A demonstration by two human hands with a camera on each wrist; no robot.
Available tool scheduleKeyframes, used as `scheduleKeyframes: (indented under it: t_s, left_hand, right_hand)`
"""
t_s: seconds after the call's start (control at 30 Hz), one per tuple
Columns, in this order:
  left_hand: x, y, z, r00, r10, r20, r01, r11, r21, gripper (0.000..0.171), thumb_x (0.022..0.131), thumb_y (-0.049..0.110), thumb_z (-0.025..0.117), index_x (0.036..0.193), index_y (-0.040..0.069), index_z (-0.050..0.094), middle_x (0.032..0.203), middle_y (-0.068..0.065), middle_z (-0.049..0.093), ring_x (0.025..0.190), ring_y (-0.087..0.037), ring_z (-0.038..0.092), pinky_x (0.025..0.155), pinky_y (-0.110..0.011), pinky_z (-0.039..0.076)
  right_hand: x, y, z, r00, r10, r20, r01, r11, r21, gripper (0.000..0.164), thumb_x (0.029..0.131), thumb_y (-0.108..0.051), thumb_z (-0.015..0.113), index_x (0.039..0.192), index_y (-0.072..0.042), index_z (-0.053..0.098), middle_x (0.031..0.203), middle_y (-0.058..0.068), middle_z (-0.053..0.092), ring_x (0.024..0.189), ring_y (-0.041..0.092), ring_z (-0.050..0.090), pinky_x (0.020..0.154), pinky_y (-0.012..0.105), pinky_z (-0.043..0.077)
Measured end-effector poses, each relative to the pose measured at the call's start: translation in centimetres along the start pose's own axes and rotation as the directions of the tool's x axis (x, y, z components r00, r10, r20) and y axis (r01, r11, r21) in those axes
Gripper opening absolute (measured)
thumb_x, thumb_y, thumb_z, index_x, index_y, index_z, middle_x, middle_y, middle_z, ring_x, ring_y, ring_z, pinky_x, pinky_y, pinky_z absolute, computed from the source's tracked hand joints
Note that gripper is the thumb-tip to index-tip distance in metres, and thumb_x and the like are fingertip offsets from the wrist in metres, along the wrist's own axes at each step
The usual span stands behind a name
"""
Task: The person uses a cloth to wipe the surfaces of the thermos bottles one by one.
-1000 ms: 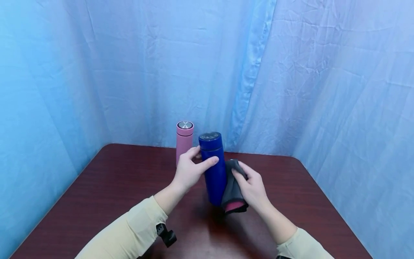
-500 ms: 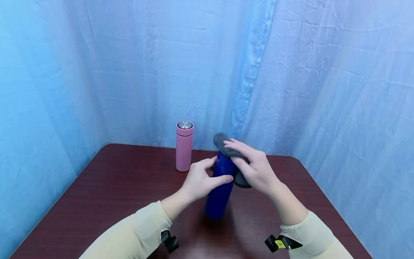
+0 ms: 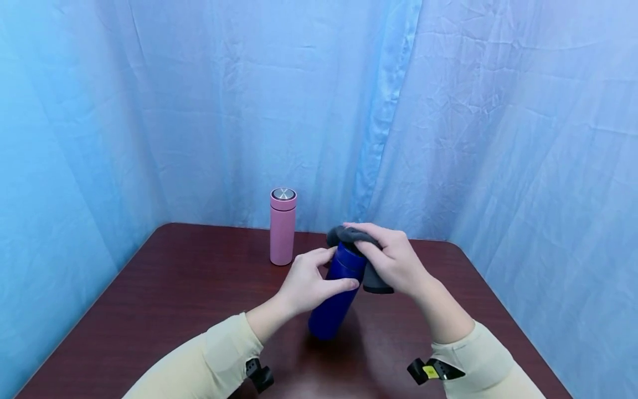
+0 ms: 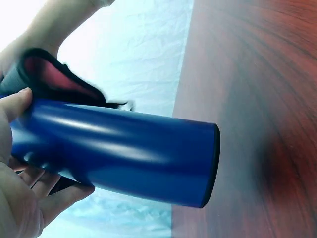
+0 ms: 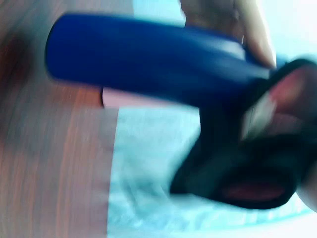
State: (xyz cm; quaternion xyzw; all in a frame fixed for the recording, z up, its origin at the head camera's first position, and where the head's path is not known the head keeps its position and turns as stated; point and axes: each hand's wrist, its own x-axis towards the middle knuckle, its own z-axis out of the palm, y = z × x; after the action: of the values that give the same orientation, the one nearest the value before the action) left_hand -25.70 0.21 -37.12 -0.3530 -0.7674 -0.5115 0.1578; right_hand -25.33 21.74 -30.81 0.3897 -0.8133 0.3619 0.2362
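My left hand [image 3: 306,284] grips a dark blue thermos bottle [image 3: 330,313] around its upper body, thumb across the near side. The bottle leans with its top to the right, and its black-edged base [image 4: 213,163] hangs above the table in the left wrist view. In my right hand [image 3: 397,260] is a dark grey cloth [image 3: 376,278] with black edging and a pinkish-red inner side [image 4: 54,77]. Fingers and thumb pinch it over the bottle's lid, which is mostly hidden, and a fold drapes down the right side.
A pink thermos bottle [image 3: 282,235] with a silvery disc on its lid stands upright farther back, left of the hands. The reddish-brown wooden table [image 3: 164,310] is bounded by pale blue curtains [image 3: 279,111]. Both sleeves carry small black wrist cameras [image 3: 259,375].
The cloth has gone from the blue bottle's lower right side up onto its lid. The bottle, first leaning left, now tilts right, and both hands have shifted with it.
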Motion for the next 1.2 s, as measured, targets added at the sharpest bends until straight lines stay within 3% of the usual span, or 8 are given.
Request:
scheduleKeyframes:
  t_s: [0.13, 0.23, 0.43, 0.53, 0.7, 0.83, 1.07, 1.2]
  left_hand:
    - [0.3, -0.2, -0.1, 0.997, -0.021, -0.071, 0.021, 1.000, -0.001, 0.059, 0.082, 0.035, 0.086, 0.136, 0.022, 0.067, 0.112, 0.010, 0.073, 0.094, -0.007, 0.067, 0.076, -0.032, 0.058]
    - [0.3, -0.3, -0.2, 0.995, -0.043, -0.094, 0.041, 0.999, -0.024, 0.059, 0.082, 0.034, 0.086, 0.137, 0.023, 0.066, 0.114, 0.011, 0.072, 0.096, -0.008, 0.066, 0.078, -0.038, 0.059]
    - [0.1, 0.1, -0.2, 1.000, 0.005, -0.019, -0.005, 1.000, -0.030, 0.060, 0.084, 0.036, 0.085, 0.138, 0.021, 0.065, 0.116, 0.008, 0.070, 0.101, -0.006, 0.065, 0.083, -0.032, 0.058]
    - [0.1, 0.3, 0.0, 1.000, 0.020, -0.018, -0.020, 1.000, -0.022, 0.061, 0.083, 0.035, 0.086, 0.138, 0.019, 0.065, 0.114, 0.006, 0.069, 0.100, -0.006, 0.066, 0.083, -0.029, 0.058]
    - [0.6, 0.3, 0.2, 0.997, 0.019, -0.079, -0.022, 0.999, -0.048, 0.063, 0.080, 0.027, 0.088, 0.138, 0.016, 0.065, 0.115, 0.002, 0.071, 0.101, -0.009, 0.069, 0.085, -0.029, 0.058]
    - [0.5, 0.1, 0.2, 0.994, 0.003, -0.110, -0.010, 0.998, -0.063, 0.061, 0.081, 0.026, 0.088, 0.137, 0.016, 0.066, 0.117, 0.003, 0.071, 0.103, -0.008, 0.068, 0.086, -0.032, 0.058]
    - [0.6, 0.8, 0.2, 0.999, 0.025, -0.027, -0.027, 0.996, -0.085, 0.060, 0.083, 0.029, 0.087, 0.138, 0.020, 0.065, 0.118, 0.006, 0.069, 0.104, -0.007, 0.066, 0.084, -0.028, 0.058]
    - [1.1, 0.8, 0.2, 0.998, 0.050, -0.046, -0.053, 0.997, -0.056, 0.060, 0.081, 0.027, 0.088, 0.136, 0.017, 0.066, 0.116, 0.003, 0.071, 0.102, -0.008, 0.067, 0.083, -0.027, 0.058]
  right_hand:
    - [-0.5, -0.5, 0.6, 0.973, -0.226, -0.047, 0.227, 0.974, 0.016, 0.035, 0.096, -0.001, 0.061, 0.131, -0.006, 0.068, 0.134, 0.011, 0.065, 0.132, 0.037, 0.054, 0.113, 0.049, 0.038]
    - [-1.3, 0.0, 0.3, 0.954, -0.275, -0.119, 0.286, 0.954, 0.090, 0.035, 0.093, 0.006, 0.060, 0.127, 0.002, 0.068, 0.130, 0.020, 0.066, 0.129, 0.043, 0.055, 0.112, 0.047, 0.039]
    - [-1.2, 0.9, -0.4, 0.990, -0.025, -0.138, 0.038, 0.996, 0.087, 0.034, 0.100, 0.003, 0.057, 0.129, -0.010, 0.070, 0.127, 0.005, 0.070, 0.119, 0.019, 0.064, 0.097, 0.024, 0.049]
    - [-0.6, 0.2, 0.0, 0.995, -0.010, -0.101, 0.013, 1.000, 0.025, 0.034, 0.101, -0.002, 0.058, 0.131, -0.013, 0.069, 0.130, 0.000, 0.068, 0.121, 0.016, 0.063, 0.099, 0.026, 0.049]
    - [-0.7, -1.2, 0.9, 0.951, -0.272, -0.147, 0.275, 0.961, 0.003, 0.030, 0.098, 0.000, 0.056, 0.127, 0.000, 0.068, 0.132, 0.018, 0.065, 0.129, 0.038, 0.057, 0.113, 0.051, 0.036]
    - [-2.0, -0.7, 0.9, 0.898, -0.375, -0.228, 0.395, 0.918, 0.044, 0.026, 0.100, -0.003, 0.055, 0.120, 0.008, 0.067, 0.125, 0.027, 0.066, 0.125, 0.043, 0.058, 0.113, 0.051, 0.036]
    - [-1.5, 0.4, -0.1, 0.961, -0.130, -0.243, 0.148, 0.987, 0.057, 0.035, 0.096, 0.008, 0.056, 0.127, -0.002, 0.069, 0.125, 0.013, 0.070, 0.117, 0.024, 0.066, 0.099, 0.028, 0.050]
    - [-0.5, -1.1, 0.1, 0.964, -0.199, -0.175, 0.200, 0.980, -0.010, 0.033, 0.097, 0.003, 0.057, 0.128, -0.003, 0.069, 0.131, 0.011, 0.067, 0.125, 0.030, 0.061, 0.109, 0.041, 0.044]
